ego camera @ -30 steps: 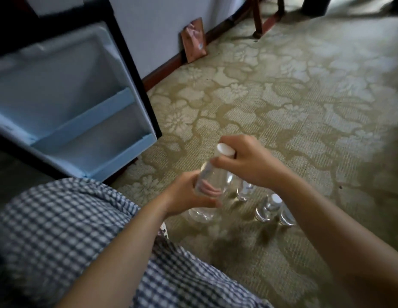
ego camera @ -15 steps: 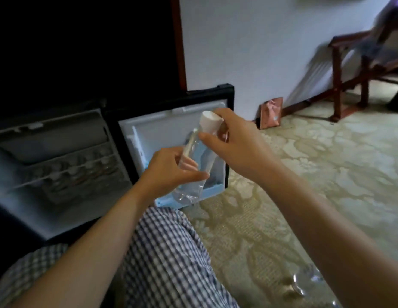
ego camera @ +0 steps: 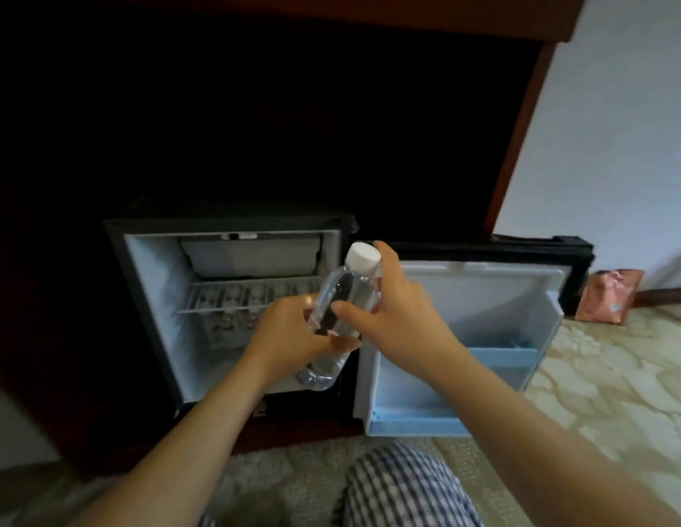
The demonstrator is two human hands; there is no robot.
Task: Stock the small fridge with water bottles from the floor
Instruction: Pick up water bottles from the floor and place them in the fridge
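A clear water bottle (ego camera: 340, 294) with a white cap is held tilted in front of the open small fridge (ego camera: 148, 298). My left hand (ego camera: 289, 336) grips its lower body. My right hand (ego camera: 392, 317) holds its upper part, fingers near the cap. The fridge's wire shelf (ego camera: 247, 298) carries several bottles, with more blurred ones below it. The fridge door (ego camera: 475, 298) stands swung open to the right, showing pale blue door racks (ego camera: 498, 355). The bottles on the floor are out of view.
A dark wooden cabinet (ego camera: 255, 108) surrounds the fridge. A small pinkish packet (ego camera: 608, 298) leans against the white wall at right. Patterned carpet (ego camera: 616, 393) covers the floor. My knee in checked fabric (ego camera: 403, 488) is at the bottom centre.
The view has swung left from the floor to the fridge. Both hands have carried the bottle up and over, now in front of the fridge opening. The floor bottles have left the view.
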